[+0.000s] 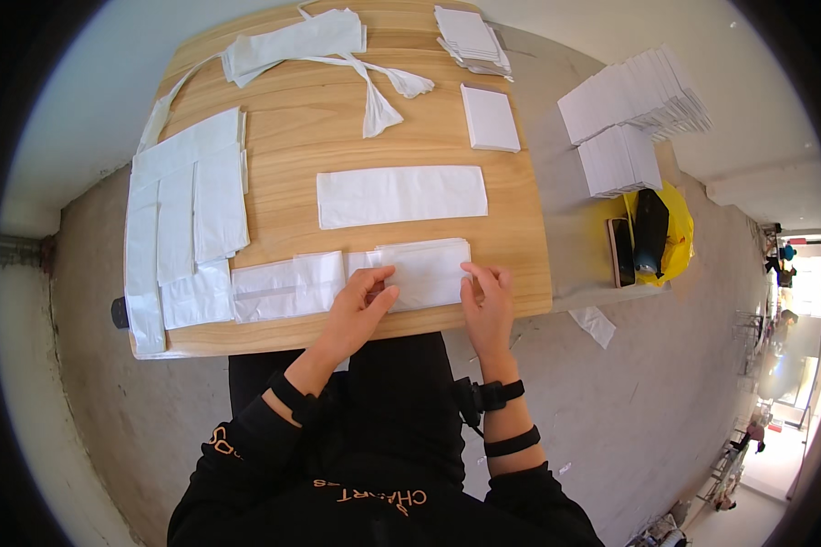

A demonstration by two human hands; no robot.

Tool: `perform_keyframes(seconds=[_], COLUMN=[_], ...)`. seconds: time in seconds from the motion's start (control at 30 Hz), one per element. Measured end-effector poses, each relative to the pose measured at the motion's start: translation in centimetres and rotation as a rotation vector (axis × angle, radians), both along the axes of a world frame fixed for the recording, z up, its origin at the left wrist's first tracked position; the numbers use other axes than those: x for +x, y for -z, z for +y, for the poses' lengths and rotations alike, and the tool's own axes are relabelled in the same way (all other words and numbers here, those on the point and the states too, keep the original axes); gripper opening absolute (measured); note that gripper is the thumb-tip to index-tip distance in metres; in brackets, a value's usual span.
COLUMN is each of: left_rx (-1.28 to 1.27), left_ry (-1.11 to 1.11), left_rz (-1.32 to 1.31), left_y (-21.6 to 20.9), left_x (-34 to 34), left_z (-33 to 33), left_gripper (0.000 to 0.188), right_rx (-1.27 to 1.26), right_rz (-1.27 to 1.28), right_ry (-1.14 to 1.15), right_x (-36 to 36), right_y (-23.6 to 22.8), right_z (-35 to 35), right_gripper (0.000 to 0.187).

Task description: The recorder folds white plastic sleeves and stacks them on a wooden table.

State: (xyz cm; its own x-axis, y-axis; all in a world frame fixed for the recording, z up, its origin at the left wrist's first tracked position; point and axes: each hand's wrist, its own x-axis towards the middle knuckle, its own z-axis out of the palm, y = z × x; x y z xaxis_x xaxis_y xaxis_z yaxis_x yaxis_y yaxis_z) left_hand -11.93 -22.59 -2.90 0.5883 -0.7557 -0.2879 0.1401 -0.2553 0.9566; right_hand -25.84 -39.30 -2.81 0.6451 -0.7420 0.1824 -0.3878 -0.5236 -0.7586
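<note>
A flat stack of white, thin plastic-like sleeves (421, 273) lies along the table's near edge, overlapping more sleeves to its left. My left hand (360, 305) rests over the stack's left part, thumb and fingers apart. At the stack's right end is my right hand (489, 305), its thumb and forefinger spread at the edge, with nothing visibly gripped. Just beyond, a single white folded sleeve (401, 196) lies flat across the table. Several more white sleeves (219, 210) overlap in a spread pile at the left.
White strips and a folded bundle (296, 44) lie at the table's far side. White card stacks (491, 118) sit at the far right. Beside the wooden table (283, 118), a lower surface holds more white stacks (616, 159), a phone (621, 252) and a yellow bag (677, 237).
</note>
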Motion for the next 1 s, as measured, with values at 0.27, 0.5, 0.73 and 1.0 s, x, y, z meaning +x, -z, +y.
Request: perform_keyframes(seconds=[0.27, 0.5, 0.73, 1.0], left_rx=[-0.048, 0.102, 0.248, 0.270], left_ry=[-0.062, 0.015, 0.356, 0.349], left_rz=[-0.019, -0.857, -1.134, -1.148], left_y=[0.0, -2.6, -0.4, 0.1], left_x=[0.2, -1.4, -2.3, -2.2], left_z=[-0.3, -0.4, -1.4, -1.2], left_gripper=[0.036, 0.056, 0.090, 0.098], right_rx=[-0.061, -0.110, -0.144, -0.057], right_rz=[0.066, 0.086, 0.084, 0.031], right_ry=[0.011, 0.001, -0.001, 0.052], right_x=[0.1, 0.1, 0.3, 0.9], right_y=[0.5, 0.6, 0.9, 0.4], right_z=[-0.4, -0.5, -0.5, -0.4], right_gripper=[0.026, 0.029, 0.027, 0.026])
